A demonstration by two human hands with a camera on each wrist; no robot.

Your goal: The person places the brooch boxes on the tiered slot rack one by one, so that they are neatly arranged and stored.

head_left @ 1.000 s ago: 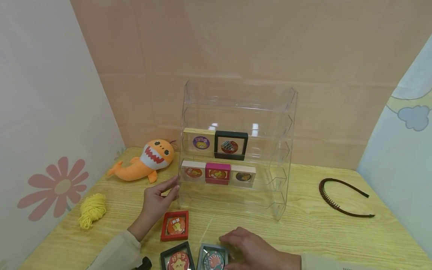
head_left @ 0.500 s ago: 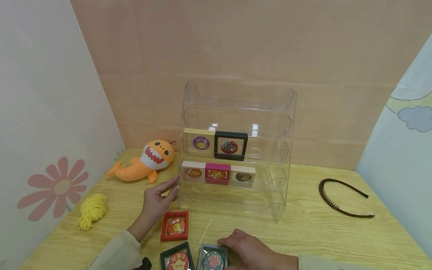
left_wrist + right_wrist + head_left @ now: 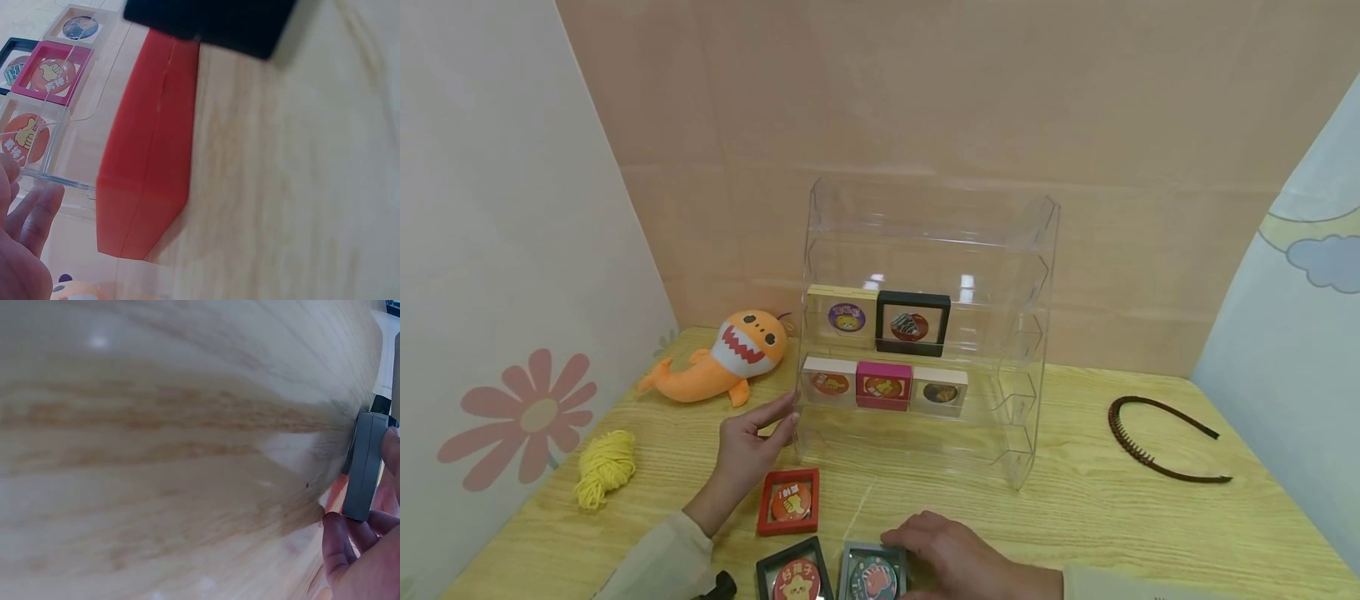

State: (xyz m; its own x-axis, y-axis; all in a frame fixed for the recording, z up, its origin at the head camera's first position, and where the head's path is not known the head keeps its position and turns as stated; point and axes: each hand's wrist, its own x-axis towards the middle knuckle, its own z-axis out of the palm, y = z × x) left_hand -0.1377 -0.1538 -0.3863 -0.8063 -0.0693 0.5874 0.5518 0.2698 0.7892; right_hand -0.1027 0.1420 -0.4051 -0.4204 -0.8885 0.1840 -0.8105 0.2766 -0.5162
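Observation:
My left hand [image 3: 751, 442] holds the left side of a clear tiered acrylic display rack [image 3: 917, 437], with thumb and index finger at its edge. In the left wrist view, fingers [image 3: 42, 219] lie along the rack's side. Low in the head view, my right hand [image 3: 958, 554] grips a grey display frame [image 3: 847, 575] by its right edge. A teal and pink round badge shows inside that frame. The right wrist view has the grey frame [image 3: 364, 469] edge-on between thumb and fingers. Left of it lie a black frame [image 3: 765, 575] and a red frame [image 3: 763, 521], each with a red badge.
Two rack tiers carry several frames, among them a pink one [image 3: 884, 404], a yellow one [image 3: 820, 333] and a black one [image 3: 943, 325]. An orange plush shark [image 3: 707, 377] and yellow yarn [image 3: 605, 468] lie to the left. A brown headband [image 3: 1120, 433] is at the right.
My right hand has shifted slightly left, closer onto the grey frame. The left hand and the rack stay where they were.

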